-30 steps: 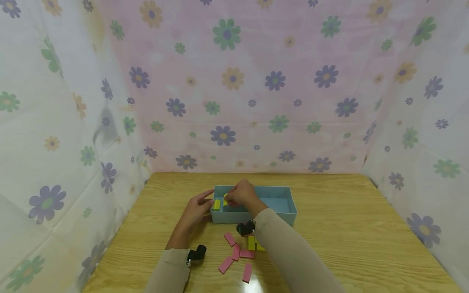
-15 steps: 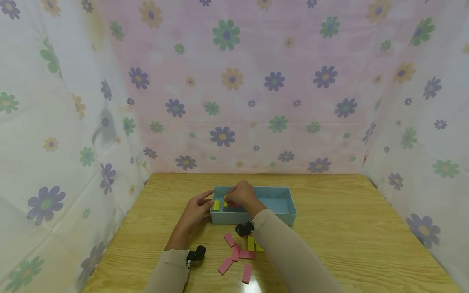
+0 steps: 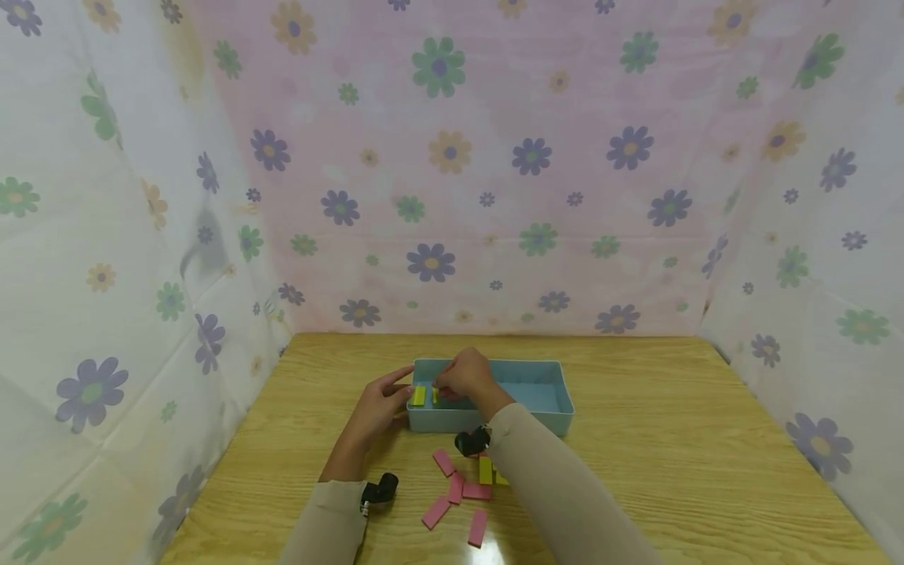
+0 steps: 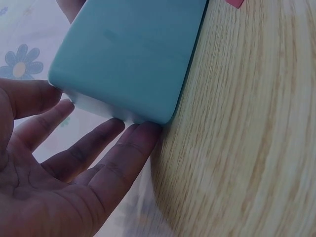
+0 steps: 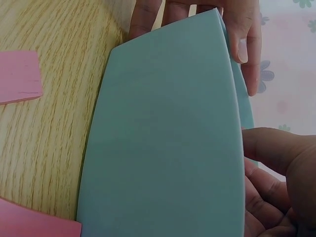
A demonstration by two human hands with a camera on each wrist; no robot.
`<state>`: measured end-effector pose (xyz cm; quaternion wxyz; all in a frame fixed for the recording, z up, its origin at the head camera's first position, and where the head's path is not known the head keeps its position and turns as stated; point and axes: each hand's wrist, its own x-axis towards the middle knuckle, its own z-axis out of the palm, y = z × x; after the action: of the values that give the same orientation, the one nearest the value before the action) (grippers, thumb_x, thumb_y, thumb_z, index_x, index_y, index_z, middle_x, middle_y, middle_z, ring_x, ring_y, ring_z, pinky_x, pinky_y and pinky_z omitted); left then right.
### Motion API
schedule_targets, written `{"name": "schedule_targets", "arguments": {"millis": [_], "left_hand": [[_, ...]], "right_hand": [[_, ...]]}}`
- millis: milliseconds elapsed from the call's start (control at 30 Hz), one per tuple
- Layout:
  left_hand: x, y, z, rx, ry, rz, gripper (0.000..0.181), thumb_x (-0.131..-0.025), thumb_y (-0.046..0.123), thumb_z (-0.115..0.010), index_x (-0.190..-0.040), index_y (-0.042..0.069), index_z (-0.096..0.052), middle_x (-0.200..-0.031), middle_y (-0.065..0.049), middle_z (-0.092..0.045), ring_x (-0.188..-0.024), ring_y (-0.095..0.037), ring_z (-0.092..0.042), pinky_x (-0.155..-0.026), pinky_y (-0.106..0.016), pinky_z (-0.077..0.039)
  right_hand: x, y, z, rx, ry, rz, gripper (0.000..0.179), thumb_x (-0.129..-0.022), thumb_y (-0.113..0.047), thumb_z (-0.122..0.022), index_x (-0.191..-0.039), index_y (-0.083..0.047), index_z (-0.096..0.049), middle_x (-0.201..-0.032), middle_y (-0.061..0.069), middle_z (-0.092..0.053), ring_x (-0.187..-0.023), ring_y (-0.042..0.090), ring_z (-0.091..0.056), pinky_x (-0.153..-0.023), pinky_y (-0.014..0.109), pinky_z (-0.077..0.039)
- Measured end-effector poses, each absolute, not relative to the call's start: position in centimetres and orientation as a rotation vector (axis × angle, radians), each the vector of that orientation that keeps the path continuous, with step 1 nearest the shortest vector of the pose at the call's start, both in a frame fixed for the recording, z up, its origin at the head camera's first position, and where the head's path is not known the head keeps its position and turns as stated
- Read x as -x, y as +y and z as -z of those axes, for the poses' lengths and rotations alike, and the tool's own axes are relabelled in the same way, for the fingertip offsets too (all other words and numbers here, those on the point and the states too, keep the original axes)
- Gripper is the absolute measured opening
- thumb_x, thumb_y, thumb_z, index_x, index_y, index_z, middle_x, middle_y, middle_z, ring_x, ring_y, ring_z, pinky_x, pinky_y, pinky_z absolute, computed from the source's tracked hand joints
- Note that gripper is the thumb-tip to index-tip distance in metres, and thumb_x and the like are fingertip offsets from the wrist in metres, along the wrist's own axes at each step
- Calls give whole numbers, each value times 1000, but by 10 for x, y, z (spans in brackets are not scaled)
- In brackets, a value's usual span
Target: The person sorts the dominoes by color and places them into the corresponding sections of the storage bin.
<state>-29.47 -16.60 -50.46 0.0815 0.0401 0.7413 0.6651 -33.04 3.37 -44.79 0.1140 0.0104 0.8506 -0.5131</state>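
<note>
Flowered cloth backs the table; the right hand, bent down into the left half of the blue box, pinches a yellow block. Splayed, the left hand touches the box's left end; pink blocks lie before the box.

The left forearm runs from seven o'clock toward one; the left hand has its fingers spread, only slightly bent. The right forearm slants from five o'clock toward half past ten. The right hand, between two and three o'clock of the left, is knuckles up, fingers curled and pinching with the thumb.
</note>
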Motion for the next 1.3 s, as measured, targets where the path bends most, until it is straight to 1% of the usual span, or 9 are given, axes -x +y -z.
{"name": "schedule_targets", "arguments": {"millis": [233, 400, 500, 567, 667, 733, 900, 1067, 1300], "left_hand": [[295, -166, 505, -125, 2210, -1996, 49, -106, 16, -60, -154, 20, -51, -144, -25, -59, -126, -43, -64, -92, -59, -58], [295, -166, 506, -121, 2211, -2001, 49, -106, 15, -60, -154, 19, -52, -144, -26, -59, -125, -42, -65, -92, -58, -59], [295, -167, 506, -118, 2218, -2000, 49, -106, 15, -60, -154, 20, -52, -143, -25, -60, -124, -42, -65, -91, -58, -59], [294, -167, 506, -119, 2220, -2001, 48, -106, 15, -60, -153, 20, -52, -143, -25, -60, -124, -42, -66, -91, -58, -59], [294, -166, 506, -119, 2221, -1999, 49, -106, 15, -61, -153, 20, -52, -143, -25, -60, -124, -41, -65, -91, -57, -59], [295, -166, 506, -123, 2214, -2003, 49, -106, 15, -60, -154, 19, -51, -143, -25, -59, -124, -42, -65, -91, -56, -60], [295, -166, 505, -134, 2187, -2015, 49, -107, 14, -58, -155, 18, -49, -144, -26, -58, -125, -43, -64, -92, -56, -59], [295, -166, 505, -126, 2183, -2013, 49, -107, 14, -58, -156, 18, -49, -143, -25, -59, -125, -43, -64, -92, -56, -59], [295, -166, 507, -117, 2200, -2006, 49, -107, 14, -58, -155, 18, -50, -143, -24, -59, -126, -42, -64, -91, -56, -60]], "right_hand": [[331, 34, 449, -28, 2500, 1498, 11, -86, -5, -82, -89, 5, -81, -82, 20, -78, -75, 30, -78, -66, 39, -65], [334, 33, 453, -71, 2504, 1420, 22, -93, -15, -76, -98, 7, -77, -87, 19, -78, -75, 28, -78, -68, 39, -65], [335, 31, 455, -113, 2486, 1387, 33, -95, -23, -71, -110, 7, -70, -89, 16, -76, -75, 27, -75, -68, 39, -63], [335, 30, 457, -134, 2455, 1395, 45, -98, -27, -67, -125, 8, -62, -94, 16, -72, -78, 29, -74, -70, 41, -62], [334, 29, 458, -147, 2395, 1427, 62, -102, -35, -61, -145, 6, -47, -104, 17, -67, -85, 33, -73, -74, 44, -62], [334, 28, 459, -156, 2359, 1434, 68, -104, -42, -57, -154, 3, -40, -112, 17, -66, -89, 33, -73, -76, 45, -62], [334, 26, 459, -140, 2324, 1422, 78, -105, -54, -49, -161, -3, -30, -122, 20, -67, -95, 32, -74, -82, 47, -62], [334, 25, 460, -109, 2299, 1427, 83, -106, -55, -47, -164, -3, -20, -124, 21, -67, -93, 31, -74, -85, 48, -61], [334, 23, 461, -103, 2314, 1411, 79, -106, -55, -46, -162, -2, -27, -118, 19, -68, -89, 28, -74, -82, 46, -61]]}}
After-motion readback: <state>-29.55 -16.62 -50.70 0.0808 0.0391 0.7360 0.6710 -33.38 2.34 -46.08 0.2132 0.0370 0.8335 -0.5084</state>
